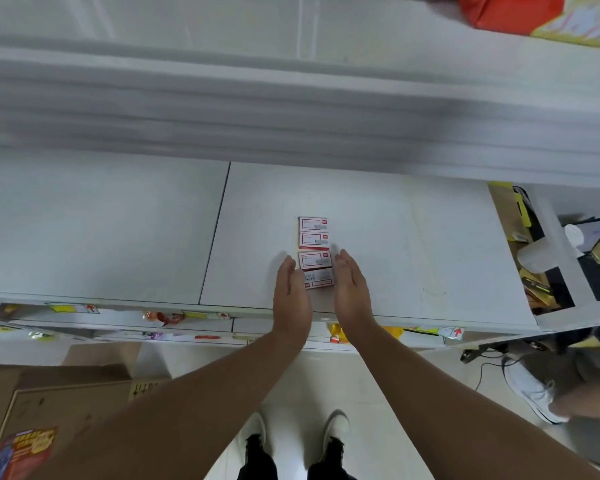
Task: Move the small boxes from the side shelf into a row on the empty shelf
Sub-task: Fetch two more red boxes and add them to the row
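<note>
both hands [293, 296] [352, 292] flat, fingers straight, flanking small boxes [315, 252] on shelf [413, 244].

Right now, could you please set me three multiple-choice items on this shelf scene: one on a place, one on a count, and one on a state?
1. Where do the small boxes lie?
A. On the white shelf, in a line running away from the person
B. Inside the cardboard carton on the floor
C. On the shelf above, beside the red bag

2. How many small boxes show on the shelf?
A. One
B. Four
C. Nine

3. How do the hands stand?
A. Both clenched into fists
B. The left hand and right hand flat, fingers straight, flanking the nearest boxes
C. One hand lifting a box high

Answers:
1 A, the boxes sit on the bare white surface.
2 B, four can be counted in the line.
3 B, straight fingers lie either side of the near boxes.
</note>
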A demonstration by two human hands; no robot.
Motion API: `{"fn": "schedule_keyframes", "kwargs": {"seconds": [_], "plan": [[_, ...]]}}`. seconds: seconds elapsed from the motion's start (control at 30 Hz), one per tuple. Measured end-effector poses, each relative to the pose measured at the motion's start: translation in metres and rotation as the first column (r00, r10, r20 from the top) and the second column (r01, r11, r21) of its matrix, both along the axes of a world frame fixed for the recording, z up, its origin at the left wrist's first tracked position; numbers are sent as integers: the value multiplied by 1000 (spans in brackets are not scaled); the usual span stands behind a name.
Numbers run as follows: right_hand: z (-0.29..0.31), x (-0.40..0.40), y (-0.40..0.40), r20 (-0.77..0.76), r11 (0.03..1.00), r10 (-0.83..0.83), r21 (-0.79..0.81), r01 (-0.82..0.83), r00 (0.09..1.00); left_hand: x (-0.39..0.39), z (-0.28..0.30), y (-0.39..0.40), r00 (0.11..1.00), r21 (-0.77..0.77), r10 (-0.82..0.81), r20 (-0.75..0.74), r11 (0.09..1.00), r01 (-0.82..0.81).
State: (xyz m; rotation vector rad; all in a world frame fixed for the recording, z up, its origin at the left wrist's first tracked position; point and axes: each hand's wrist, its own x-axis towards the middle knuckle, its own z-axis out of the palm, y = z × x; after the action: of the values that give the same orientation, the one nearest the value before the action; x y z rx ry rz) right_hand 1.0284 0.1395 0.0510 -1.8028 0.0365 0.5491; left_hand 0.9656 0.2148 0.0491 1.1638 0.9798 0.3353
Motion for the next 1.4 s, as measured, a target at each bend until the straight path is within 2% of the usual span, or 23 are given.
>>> {"fn": "schedule_keyframes", "kwargs": {"seconds": [0.1,0.33,0.67,0.87,1.0,1.1,1.2,1.3,1.4], "plan": [[-6,-5,7,-22,998,28,65,-26,999,8,-2,-6,995,-72,25,97,997,-18],[-17,6,20,-67,987,-41,150,50,997,29,0,7,996,-21,-12,88,1000,14],[-20,42,42,-3,996,22,86,-21,1000,67,-3,38,994,16,-104,40,995,103],[-9,49,34,4,994,89,59,-89,996,59,10,47,987,56,-162,5,985,161],[6,45,15,81,984,176,-27,-175,981,41,15,59,974,147,-204,-99,965,218],[15,41,-3,109,965,249,-107,-238,962,21,20,69,914,249,-335,-230,887,388],[35,37,-20,85,920,348,-223,-323,934,-2,38,73,810,317,-464,-360,755,573],[58,39,-36,105,808,522,-380,-450,847,-15,62,77,681,410,-510,-525,550,728],[76,48,-48,111,637,674,-589,-498,731,-21,88,76,552,423,-434,-712,362,831]]}}
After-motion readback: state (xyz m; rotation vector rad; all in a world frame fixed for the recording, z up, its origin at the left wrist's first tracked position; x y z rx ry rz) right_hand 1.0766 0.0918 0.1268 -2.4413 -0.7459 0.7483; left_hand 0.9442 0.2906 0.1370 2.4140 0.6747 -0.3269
